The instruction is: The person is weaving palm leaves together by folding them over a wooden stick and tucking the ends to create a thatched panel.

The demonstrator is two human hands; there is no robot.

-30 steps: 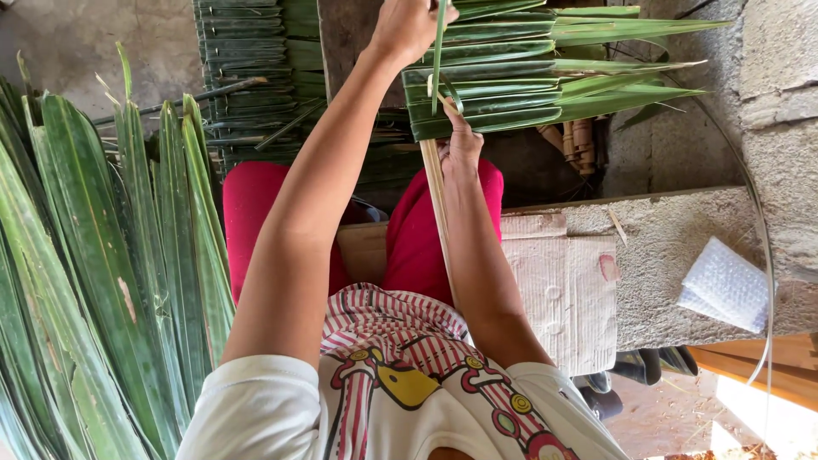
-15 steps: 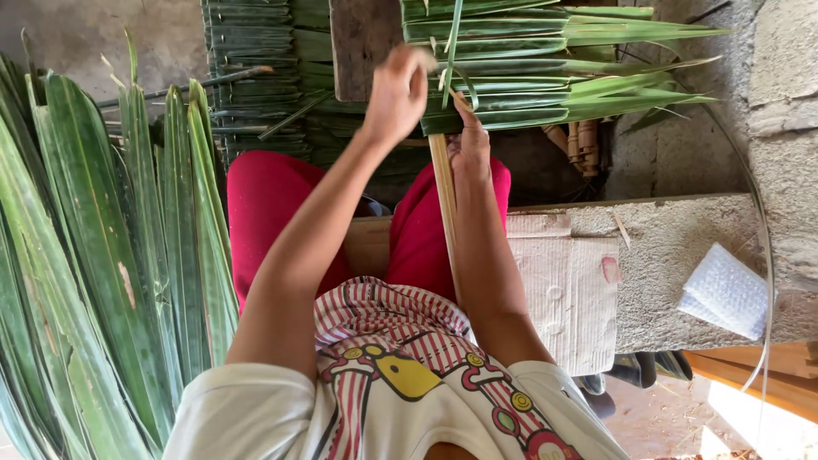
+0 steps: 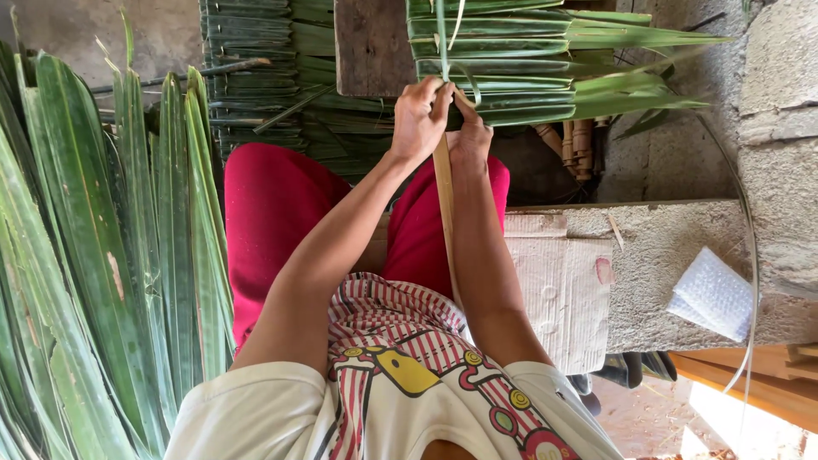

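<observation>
Rough concrete ledge (image 3: pixel 673 255), pale cardboard sheet (image 3: pixel 562 290) lying flat on it, white bubble wrap piece (image 3: pixel 711 294) near its edge, thin splinter (image 3: pixel 613 230) beside the cardboard

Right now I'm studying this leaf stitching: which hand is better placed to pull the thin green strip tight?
Left. The left hand pinches the thin green strip at the folded leaves, while the right hand sits against the wooden slat, probably steadying it.

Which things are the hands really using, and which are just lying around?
In use: left hand and right hand on the thin strip, folded green leaves, wooden stick.

Lying about: loose long leaves, bubble wrap, cardboard, finished leaf stack.
</observation>
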